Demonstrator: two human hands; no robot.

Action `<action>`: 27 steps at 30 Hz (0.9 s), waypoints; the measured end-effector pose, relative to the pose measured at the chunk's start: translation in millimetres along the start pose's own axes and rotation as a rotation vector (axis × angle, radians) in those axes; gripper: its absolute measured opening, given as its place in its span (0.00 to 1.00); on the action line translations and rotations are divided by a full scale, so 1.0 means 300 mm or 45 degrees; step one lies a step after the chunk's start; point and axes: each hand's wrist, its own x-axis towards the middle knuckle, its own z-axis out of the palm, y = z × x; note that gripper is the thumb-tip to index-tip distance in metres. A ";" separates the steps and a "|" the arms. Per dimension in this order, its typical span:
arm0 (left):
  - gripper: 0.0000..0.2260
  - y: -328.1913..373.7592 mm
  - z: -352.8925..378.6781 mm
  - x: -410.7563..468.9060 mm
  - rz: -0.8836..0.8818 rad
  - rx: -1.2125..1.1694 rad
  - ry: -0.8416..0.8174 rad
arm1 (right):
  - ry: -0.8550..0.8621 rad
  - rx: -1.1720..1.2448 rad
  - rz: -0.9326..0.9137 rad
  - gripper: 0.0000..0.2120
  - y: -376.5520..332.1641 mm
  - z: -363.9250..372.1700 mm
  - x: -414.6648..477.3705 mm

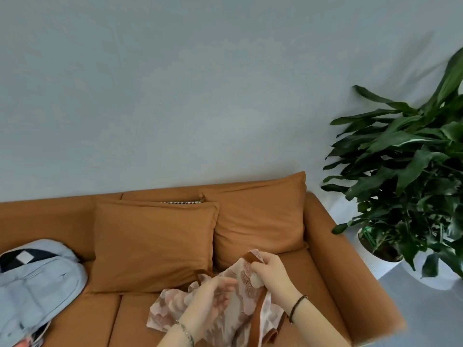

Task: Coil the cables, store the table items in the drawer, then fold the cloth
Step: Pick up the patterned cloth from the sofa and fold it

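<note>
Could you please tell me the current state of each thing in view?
cloth: crumpled, unfolded, held above the sofa
right hand: grips the cloth's brown edge
left hand: blurred, on the cloth, grip unclear
backpack: lying on the sofa
cushions: propped at the sofa's back
plant: upright beside the sofa

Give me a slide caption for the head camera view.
Over an orange sofa, the right hand grips a pink patterned cloth by its brown trim while the left hand touches it.
</note>
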 end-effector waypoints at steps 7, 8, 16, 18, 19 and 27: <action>0.17 0.125 0.109 -0.018 0.134 -0.188 0.117 | -0.259 -0.650 -0.647 0.18 -0.069 -0.036 -0.064; 0.19 0.145 0.121 -0.006 0.135 -0.150 0.138 | -0.256 -0.716 -0.695 0.18 -0.078 -0.047 -0.059; 0.10 0.224 0.171 0.069 -0.162 -0.028 -0.005 | -0.211 -1.239 -1.025 0.16 -0.131 -0.104 -0.039; 0.09 0.194 0.176 0.109 -0.159 0.174 0.001 | -0.214 -1.241 -1.023 0.15 -0.109 -0.115 -0.051; 0.08 0.183 0.182 0.119 -0.110 0.275 0.033 | -0.205 -1.252 -0.999 0.16 -0.102 -0.123 -0.052; 0.04 0.111 0.193 0.118 -0.384 -0.106 -0.033 | -0.118 -1.243 -0.997 0.22 -0.022 -0.123 -0.037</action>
